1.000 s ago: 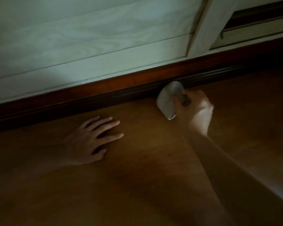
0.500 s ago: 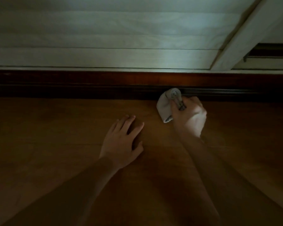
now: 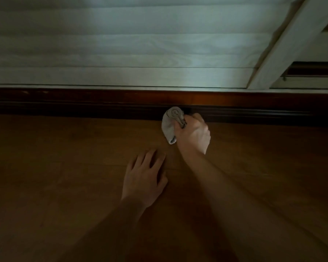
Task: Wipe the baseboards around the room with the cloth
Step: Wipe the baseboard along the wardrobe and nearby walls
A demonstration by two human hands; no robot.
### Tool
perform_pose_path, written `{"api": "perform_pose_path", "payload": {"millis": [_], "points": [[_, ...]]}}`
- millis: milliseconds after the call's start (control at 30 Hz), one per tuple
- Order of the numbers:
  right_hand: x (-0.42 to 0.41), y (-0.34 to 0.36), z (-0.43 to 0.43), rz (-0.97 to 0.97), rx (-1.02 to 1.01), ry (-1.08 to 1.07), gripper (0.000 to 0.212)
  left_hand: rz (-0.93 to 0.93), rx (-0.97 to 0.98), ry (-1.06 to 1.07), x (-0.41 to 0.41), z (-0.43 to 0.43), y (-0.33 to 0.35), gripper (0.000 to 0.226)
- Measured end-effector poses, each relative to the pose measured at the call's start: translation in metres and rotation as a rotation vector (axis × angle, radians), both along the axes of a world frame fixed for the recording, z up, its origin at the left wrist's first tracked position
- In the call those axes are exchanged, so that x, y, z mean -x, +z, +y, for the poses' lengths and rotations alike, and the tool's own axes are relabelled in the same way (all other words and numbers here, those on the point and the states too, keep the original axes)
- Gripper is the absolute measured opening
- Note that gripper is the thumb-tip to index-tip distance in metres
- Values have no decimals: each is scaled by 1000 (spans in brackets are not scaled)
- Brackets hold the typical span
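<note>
Head view is catching my right hand (image 3: 194, 135) wrapping its curled fingers round the bunched grey-white cloth (image 3: 169, 127). I am pressing the cloth's upper end against the lower, darker moulding of the baseboard (image 3: 102, 104), right where that board is meeting the wooden floor (image 3: 55, 176). My left hand (image 3: 145, 178) is lying flat on the floor with fingers spread, holding nothing and bracing me just below and to the left of the cloth.

To do this stroke well, I am judging that I should be pushing the wad firmly into the groove of the moulding. I should be sliding it along the length of the board rather than dabbing, and turning a clean face outward once this one is looking grimy. The light is dim, so I cannot tell how much dust is lying on the board to either side.

Counting what is showing:
- one cloth
- two hands
- one unbroken run of baseboard crossing the frame
- one pale wood-grain wall panel (image 3: 121, 44) above it
- one slanted white post (image 3: 284, 44) at the upper right
</note>
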State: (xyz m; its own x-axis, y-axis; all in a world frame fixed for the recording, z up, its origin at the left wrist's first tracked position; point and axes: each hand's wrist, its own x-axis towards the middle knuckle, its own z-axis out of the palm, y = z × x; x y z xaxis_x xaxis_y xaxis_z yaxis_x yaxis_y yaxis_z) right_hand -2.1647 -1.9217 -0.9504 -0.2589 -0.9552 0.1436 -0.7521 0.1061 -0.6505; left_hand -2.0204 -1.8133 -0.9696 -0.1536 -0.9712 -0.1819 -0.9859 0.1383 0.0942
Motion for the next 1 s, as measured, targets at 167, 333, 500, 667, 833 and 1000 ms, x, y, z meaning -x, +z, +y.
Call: {"api": "perform_pose_path", "payload": {"millis": [167, 333, 500, 667, 833, 1000], "points": [[-15, 2, -2, 15, -14, 86, 25, 5, -4, -27, -15, 6, 0, 57], [28, 0, 3, -6, -8, -68, 23, 32, 17, -90, 0, -11, 0, 56], [83, -1, 8, 2, 5, -141, 20, 55, 29, -170, 38, -26, -2, 58], [105, -1, 10, 12, 1, -200, 25, 83, 37, -247, 69, -34, -3, 57], [123, -1, 11, 32, -1, -184, 24, 101, 51, -219, 92, -36, -4, 53], [136, -1, 10, 36, -5, -205, 26, 86, 61, -175, 102, -34, -7, 55]]}}
